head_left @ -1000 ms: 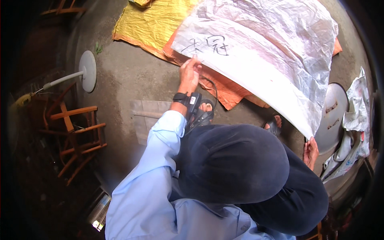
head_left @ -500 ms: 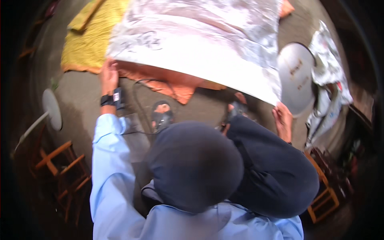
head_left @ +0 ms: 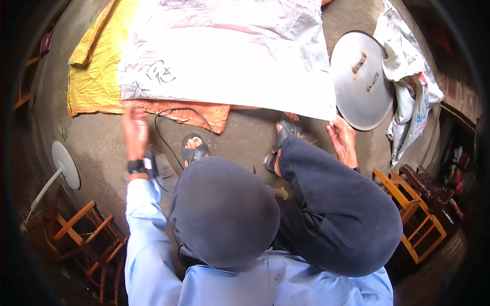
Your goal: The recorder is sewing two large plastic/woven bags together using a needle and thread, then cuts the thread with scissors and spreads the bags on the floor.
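A large white woven sack sheet [head_left: 229, 66] with dark marker strokes near its left corner lies spread out in front of me. My left hand [head_left: 135, 133] is just below that corner, its fingers stretched out and a little blurred, with the sheet's edge beyond the fingertips. At the near right corner, my right hand [head_left: 342, 138] has its fingers curled and pinched at the sheet's tip. Under the sheet, an orange sheet [head_left: 212, 115] shows along the near edge and a yellow sheet [head_left: 94, 86] sticks out on the left.
A round metal lid [head_left: 360, 81] lies right of the sheet, beside a crumpled silvery-white sack [head_left: 408, 66]. A black cable [head_left: 159, 125] loops near my sandalled feet. Wooden chairs stand at left [head_left: 92, 229] and right [head_left: 416, 219]. A white disc on a pole [head_left: 66, 164] is at left.
The sheet's near edge has come down flatter and lies nearer to me on the left. My left hand has moved nearer and off the edge; my right hand has shifted left with the corner.
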### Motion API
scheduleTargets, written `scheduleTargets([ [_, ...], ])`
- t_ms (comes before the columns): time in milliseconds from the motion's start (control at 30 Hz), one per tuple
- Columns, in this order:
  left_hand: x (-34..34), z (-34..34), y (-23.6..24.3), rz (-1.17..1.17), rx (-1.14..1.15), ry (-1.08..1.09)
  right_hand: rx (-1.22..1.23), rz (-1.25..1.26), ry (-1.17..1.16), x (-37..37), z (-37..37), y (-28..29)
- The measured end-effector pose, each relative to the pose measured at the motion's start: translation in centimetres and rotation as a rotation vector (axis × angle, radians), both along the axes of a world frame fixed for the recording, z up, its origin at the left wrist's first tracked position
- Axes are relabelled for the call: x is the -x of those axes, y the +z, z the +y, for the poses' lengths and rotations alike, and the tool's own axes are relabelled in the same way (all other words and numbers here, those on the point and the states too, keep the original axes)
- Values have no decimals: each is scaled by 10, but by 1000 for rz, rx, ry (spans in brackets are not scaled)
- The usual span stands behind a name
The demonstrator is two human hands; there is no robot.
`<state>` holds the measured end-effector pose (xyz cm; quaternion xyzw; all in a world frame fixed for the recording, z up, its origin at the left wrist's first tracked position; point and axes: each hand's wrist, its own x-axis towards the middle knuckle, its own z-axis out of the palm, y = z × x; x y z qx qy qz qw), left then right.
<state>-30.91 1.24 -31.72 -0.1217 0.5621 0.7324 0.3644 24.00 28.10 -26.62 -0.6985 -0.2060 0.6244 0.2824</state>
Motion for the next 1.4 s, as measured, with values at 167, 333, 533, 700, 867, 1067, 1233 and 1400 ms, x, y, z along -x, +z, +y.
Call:
scheduleTargets([
  [167,-163,63,15,-461,77,-1031,11,39,3,4,-1,1],
  [333,-199,103,-1,-678,-40,-1021,-10,141,22,3,5,13],
  [533,-241,125,-30,-727,-246,-653,-33,265,13,2,2,33],
  [700,-231,117,-51,-695,-200,-453,-27,249,20,-4,-5,35],
  [867,-221,114,-45,-479,-21,-519,-40,159,45,2,-8,30],
  [1067,-208,125,-28,-259,120,-558,-83,78,35,17,-20,14],
  [1233,-183,132,-6,-247,60,-655,-104,113,15,21,-21,15],
  [1400,-164,152,68,-66,136,-788,-161,195,49,26,-10,21],
])
